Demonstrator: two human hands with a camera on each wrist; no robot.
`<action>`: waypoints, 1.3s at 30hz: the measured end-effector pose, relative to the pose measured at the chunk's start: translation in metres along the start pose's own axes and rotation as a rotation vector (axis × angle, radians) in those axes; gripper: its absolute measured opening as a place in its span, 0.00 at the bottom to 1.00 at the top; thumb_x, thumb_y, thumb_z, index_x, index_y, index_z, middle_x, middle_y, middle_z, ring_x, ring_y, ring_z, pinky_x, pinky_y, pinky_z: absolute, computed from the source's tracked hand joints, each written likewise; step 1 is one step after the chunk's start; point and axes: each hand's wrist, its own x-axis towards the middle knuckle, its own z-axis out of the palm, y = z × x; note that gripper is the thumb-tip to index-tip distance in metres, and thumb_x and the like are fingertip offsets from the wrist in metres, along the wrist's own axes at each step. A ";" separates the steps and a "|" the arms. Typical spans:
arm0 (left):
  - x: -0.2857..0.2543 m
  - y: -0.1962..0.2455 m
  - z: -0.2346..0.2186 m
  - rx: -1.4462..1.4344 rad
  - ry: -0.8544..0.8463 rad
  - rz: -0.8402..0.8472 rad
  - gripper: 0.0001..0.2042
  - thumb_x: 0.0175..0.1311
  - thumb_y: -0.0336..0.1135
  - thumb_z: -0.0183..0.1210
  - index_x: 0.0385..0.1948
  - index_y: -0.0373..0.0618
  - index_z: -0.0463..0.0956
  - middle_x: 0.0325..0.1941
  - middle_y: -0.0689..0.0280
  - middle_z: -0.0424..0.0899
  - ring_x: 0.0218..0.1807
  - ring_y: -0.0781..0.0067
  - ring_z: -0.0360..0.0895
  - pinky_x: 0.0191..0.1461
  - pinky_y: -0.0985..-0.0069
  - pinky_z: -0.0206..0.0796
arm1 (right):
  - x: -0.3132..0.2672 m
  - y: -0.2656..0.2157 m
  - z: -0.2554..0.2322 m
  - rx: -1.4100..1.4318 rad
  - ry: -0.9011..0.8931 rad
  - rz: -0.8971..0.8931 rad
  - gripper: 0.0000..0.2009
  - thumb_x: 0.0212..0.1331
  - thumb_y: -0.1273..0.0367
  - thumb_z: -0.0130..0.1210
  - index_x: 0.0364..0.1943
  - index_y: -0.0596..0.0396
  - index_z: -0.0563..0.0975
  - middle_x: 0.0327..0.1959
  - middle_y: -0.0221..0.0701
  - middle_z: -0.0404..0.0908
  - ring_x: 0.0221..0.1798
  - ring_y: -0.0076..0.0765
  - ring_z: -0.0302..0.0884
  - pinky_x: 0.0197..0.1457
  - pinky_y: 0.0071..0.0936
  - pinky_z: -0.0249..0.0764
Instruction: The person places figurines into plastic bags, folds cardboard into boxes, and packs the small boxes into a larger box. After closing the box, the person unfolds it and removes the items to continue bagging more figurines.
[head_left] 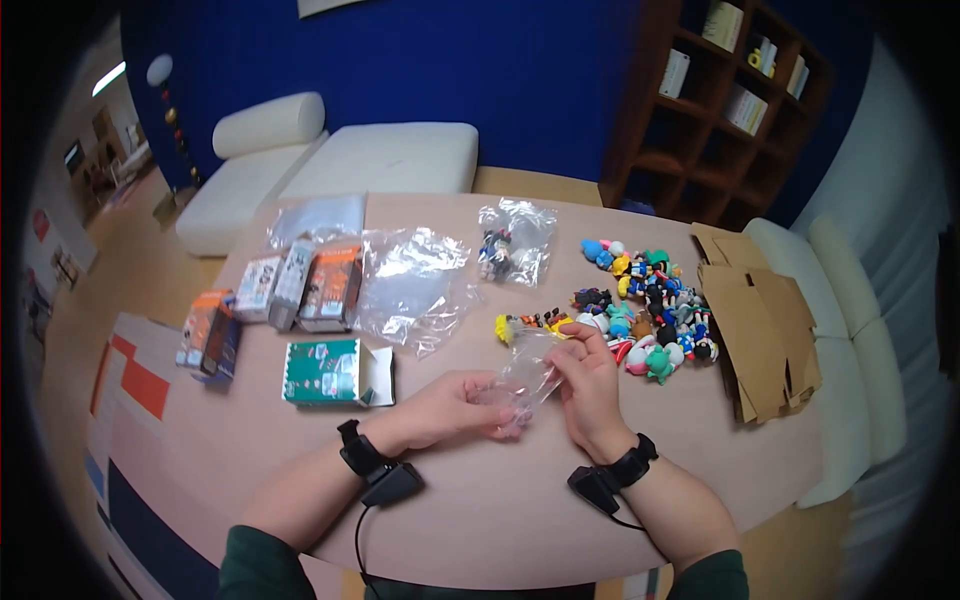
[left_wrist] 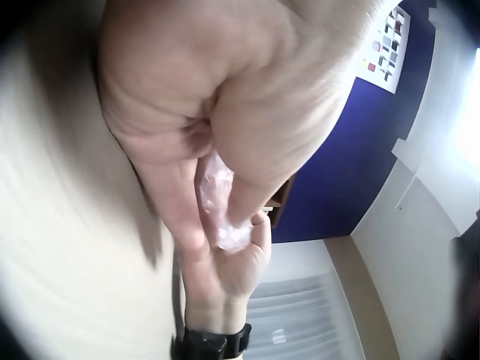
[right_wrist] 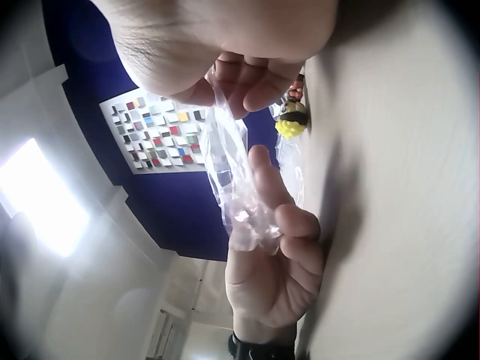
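A clear, crumpled plastic bag [head_left: 528, 372] stretches between my two hands over the front middle of the table. My left hand [head_left: 440, 408] grips its lower end, thumb and fingers around the film. At the upper end, my right hand [head_left: 588, 392] pinches the plastic between thumb and fingers. The right wrist view shows the bag [right_wrist: 225, 157] as thin, wrinkled film running from one hand to the other. Just beyond the bag lies a small yellow-haired figure [head_left: 503, 328], partly covered by the film in the head view.
Many small toy figures [head_left: 655, 310] lie heaped to the right, beside flattened cardboard [head_left: 765, 335]. On the left are a green box [head_left: 322, 372] with its flap out, several orange and white boxes [head_left: 332, 285] and loose clear plastic [head_left: 415, 285]. A bagged dark figure [head_left: 495, 253] lies at the back.
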 end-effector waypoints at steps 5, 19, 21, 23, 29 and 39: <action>0.000 -0.007 -0.016 -0.169 -0.105 0.035 0.23 0.80 0.42 0.49 0.69 0.38 0.65 0.59 0.56 0.82 0.60 0.68 0.81 0.65 0.69 0.73 | 0.002 -0.016 0.007 -0.067 0.021 -0.073 0.18 0.68 0.76 0.55 0.60 0.56 0.67 0.41 0.30 0.80 0.41 0.21 0.79 0.41 0.20 0.75; 0.012 -0.024 -0.008 -0.351 0.116 0.437 0.25 0.79 0.36 0.51 0.73 0.46 0.58 0.72 0.62 0.71 0.64 0.72 0.75 0.64 0.70 0.72 | -0.020 -0.007 0.027 -0.399 -0.202 0.226 0.12 0.69 0.74 0.58 0.51 0.56 0.69 0.40 0.30 0.80 0.39 0.21 0.80 0.37 0.18 0.73; 0.015 -0.027 -0.009 -0.238 0.160 0.411 0.23 0.79 0.36 0.52 0.72 0.45 0.61 0.67 0.63 0.74 0.59 0.75 0.77 0.59 0.73 0.74 | -0.018 -0.005 0.024 -0.355 -0.163 0.078 0.13 0.69 0.76 0.56 0.54 0.58 0.71 0.42 0.30 0.80 0.41 0.21 0.80 0.41 0.19 0.75; 0.017 -0.029 -0.009 -0.126 0.203 0.385 0.22 0.78 0.36 0.53 0.70 0.44 0.64 0.62 0.64 0.78 0.53 0.77 0.79 0.53 0.76 0.76 | -0.016 -0.005 0.025 -0.371 -0.103 -0.020 0.14 0.69 0.77 0.56 0.56 0.59 0.71 0.43 0.30 0.80 0.42 0.22 0.79 0.43 0.20 0.75; 0.009 -0.026 0.001 0.105 0.267 0.325 0.13 0.76 0.41 0.57 0.48 0.41 0.81 0.26 0.74 0.78 0.28 0.86 0.73 0.34 0.84 0.67 | -0.014 -0.005 0.010 -0.470 -0.097 -0.053 0.15 0.68 0.78 0.55 0.57 0.60 0.72 0.46 0.30 0.78 0.46 0.23 0.78 0.49 0.22 0.75; 0.010 -0.030 -0.007 -0.018 0.280 0.282 0.11 0.76 0.38 0.57 0.39 0.39 0.80 0.36 0.69 0.83 0.35 0.83 0.77 0.38 0.82 0.71 | -0.013 -0.010 0.020 -0.337 -0.115 0.059 0.21 0.67 0.77 0.55 0.63 0.58 0.68 0.40 0.26 0.77 0.43 0.20 0.75 0.47 0.21 0.73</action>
